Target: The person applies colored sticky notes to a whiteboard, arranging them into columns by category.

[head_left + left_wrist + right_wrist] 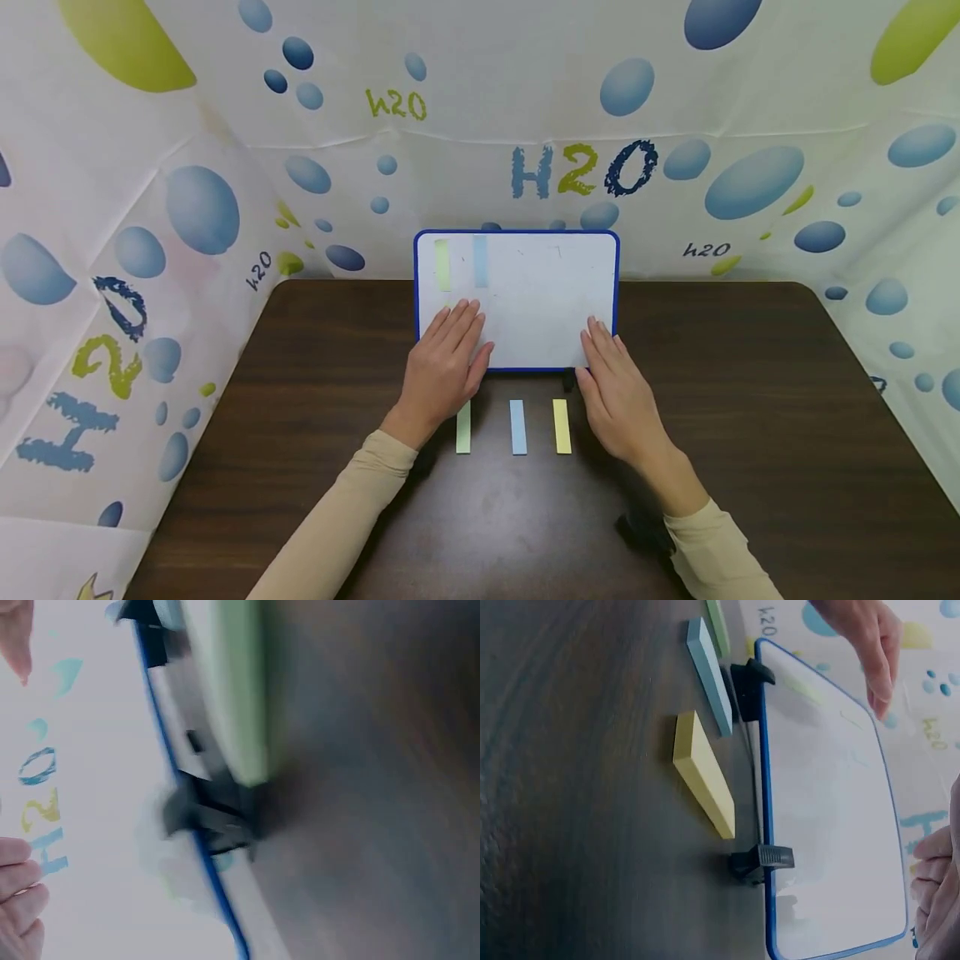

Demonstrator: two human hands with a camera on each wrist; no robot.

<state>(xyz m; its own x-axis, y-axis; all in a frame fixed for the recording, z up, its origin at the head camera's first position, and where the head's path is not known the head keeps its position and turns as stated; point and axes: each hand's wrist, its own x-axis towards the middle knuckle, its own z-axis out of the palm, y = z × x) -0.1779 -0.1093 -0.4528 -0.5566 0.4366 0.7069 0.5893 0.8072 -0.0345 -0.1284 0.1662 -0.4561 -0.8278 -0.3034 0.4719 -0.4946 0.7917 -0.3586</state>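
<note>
A whiteboard (540, 308) with a blue frame stands at the back of the table. My left hand (442, 367) overlaps its lower left part in the head view, fingers straight and thumb apart. My right hand (618, 392) overlaps its lower right edge, fingers extended, holding nothing. On the board's upper left are a pale green strip (442, 265) and a pale blue strip (481, 261). A green sticky-note pad (463, 433), a blue pad (518, 427) and a yellow pad (705, 776) lie in a row before the board. My left forearm side partly covers the green pad.
Black clips (769, 857) grip the board's bottom edge. The dark wooden table (750, 400) spreads out on both sides. Behind it hangs a white cloth (480, 92) printed with blue and green drops and H2O lettering.
</note>
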